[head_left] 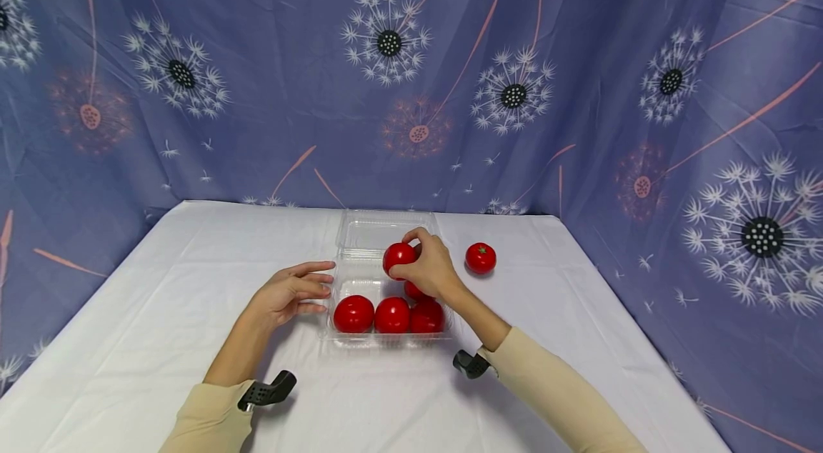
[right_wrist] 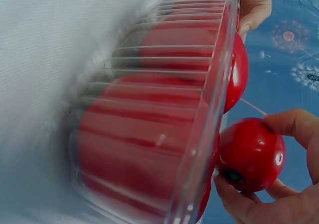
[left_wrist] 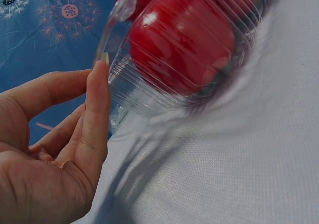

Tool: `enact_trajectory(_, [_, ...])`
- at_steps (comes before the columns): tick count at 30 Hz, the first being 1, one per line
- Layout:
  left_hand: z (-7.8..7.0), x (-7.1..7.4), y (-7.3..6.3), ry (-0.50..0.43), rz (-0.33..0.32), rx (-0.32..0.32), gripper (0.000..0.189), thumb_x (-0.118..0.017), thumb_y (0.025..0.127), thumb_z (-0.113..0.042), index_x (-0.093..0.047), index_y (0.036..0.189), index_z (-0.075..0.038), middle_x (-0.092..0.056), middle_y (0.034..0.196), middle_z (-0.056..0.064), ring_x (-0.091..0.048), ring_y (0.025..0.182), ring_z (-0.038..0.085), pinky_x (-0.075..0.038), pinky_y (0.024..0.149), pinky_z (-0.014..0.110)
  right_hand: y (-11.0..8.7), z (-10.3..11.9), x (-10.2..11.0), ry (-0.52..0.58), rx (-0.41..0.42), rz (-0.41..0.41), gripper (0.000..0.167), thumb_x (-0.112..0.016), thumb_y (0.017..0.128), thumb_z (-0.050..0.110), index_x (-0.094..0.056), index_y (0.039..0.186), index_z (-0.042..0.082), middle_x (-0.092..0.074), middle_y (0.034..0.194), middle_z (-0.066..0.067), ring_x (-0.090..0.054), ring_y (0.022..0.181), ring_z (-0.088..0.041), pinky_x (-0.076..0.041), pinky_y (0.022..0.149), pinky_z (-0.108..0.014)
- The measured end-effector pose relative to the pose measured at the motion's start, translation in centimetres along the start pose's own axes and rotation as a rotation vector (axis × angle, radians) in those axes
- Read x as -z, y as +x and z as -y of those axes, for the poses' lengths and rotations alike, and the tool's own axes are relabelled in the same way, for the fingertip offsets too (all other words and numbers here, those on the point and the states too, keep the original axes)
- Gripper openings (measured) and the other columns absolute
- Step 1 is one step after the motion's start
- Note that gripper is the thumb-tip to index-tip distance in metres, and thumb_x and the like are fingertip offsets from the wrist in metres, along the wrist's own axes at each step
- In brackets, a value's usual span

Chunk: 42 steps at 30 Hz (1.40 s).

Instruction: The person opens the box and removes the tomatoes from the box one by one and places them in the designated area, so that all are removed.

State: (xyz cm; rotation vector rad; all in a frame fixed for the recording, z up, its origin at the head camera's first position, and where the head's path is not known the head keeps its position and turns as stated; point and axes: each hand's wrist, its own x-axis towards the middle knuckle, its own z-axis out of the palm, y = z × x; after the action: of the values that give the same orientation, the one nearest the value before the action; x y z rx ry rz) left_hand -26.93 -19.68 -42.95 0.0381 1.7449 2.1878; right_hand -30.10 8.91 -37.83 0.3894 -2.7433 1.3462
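A clear plastic clamshell box [head_left: 386, 337] lies with its lid [head_left: 379, 233] folded back. Three red tomatoes fill its front row, among them the left one [head_left: 353, 314], and another tomato [head_left: 416, 291] behind them at the right is partly hidden. Above the box, my right hand [head_left: 434, 267] grips a tomato [head_left: 397, 257] between thumb and fingers; the right wrist view shows this tomato [right_wrist: 253, 154] over the rim. My left hand [head_left: 288, 296] has its fingers extended at the box's left side. In the left wrist view, fingertips [left_wrist: 102, 67] meet the rim.
One more tomato [head_left: 481, 258] with a green stem top sits on the white cloth to the right of the box. A blue dandelion-print curtain [head_left: 289, 81] hangs behind and at both sides of the table [head_left: 546, 281].
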Motion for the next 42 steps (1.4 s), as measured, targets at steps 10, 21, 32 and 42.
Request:
enact_trajectory(10, [0.1, 0.1, 0.2, -0.002, 0.010, -0.001, 0.060, -0.062, 0.091, 0.002, -0.044, 0.149, 0.002, -0.063, 0.119, 0.008, -0.071, 0.084, 0.012, -0.064, 0.070, 0.032, 0.1, -0.3, 0.3, 0.016, -0.007, -0.017, 0.053, -0.081, 0.074, 0.016, -0.058, 0.121, 0.013, -0.066, 0.105, -0.012, -0.064, 0.092, -0.026, -0.062, 0.077, -0.039])
enact_trajectory(21, [0.1, 0.0, 0.2, 0.007, 0.002, -0.001, 0.060, -0.062, 0.091, 0.002, -0.045, 0.149, 0.002, -0.063, 0.120, 0.009, -0.071, 0.084, 0.013, -0.064, 0.071, 0.032, -0.2, -0.9, 0.6, 0.045, -0.050, 0.004, 0.054, -0.082, 0.075, 0.017, -0.056, 0.122, 0.016, -0.066, 0.122, -0.013, -0.065, 0.104, -0.028, -0.062, 0.082, -0.043])
enact_trajectory(32, [-0.1, 0.0, 0.2, 0.018, -0.004, -0.009, 0.062, -0.063, 0.091, 0.001, -0.043, 0.150, 0.002, -0.063, 0.120, 0.008, -0.071, 0.085, 0.013, -0.064, 0.071, 0.032, 0.3, -0.3, 1.3, -0.071, -0.040, -0.034, 0.067, -0.083, 0.074, 0.023, -0.062, 0.136, 0.009, -0.057, 0.117, -0.016, -0.057, 0.106, -0.029, -0.059, 0.087, -0.045])
enact_trajectory(42, [0.2, 0.1, 0.1, 0.013, 0.005, -0.005, 0.063, -0.065, 0.091, 0.000, -0.044, 0.150, 0.001, -0.064, 0.119, 0.007, -0.071, 0.087, 0.014, -0.064, 0.071, 0.032, 0.0, -0.4, 2.2, -0.058, -0.037, -0.042, 0.059, -0.085, 0.072, 0.027, -0.067, 0.127, 0.012, -0.061, 0.115, -0.014, -0.057, 0.105, -0.029, -0.059, 0.081, -0.042])
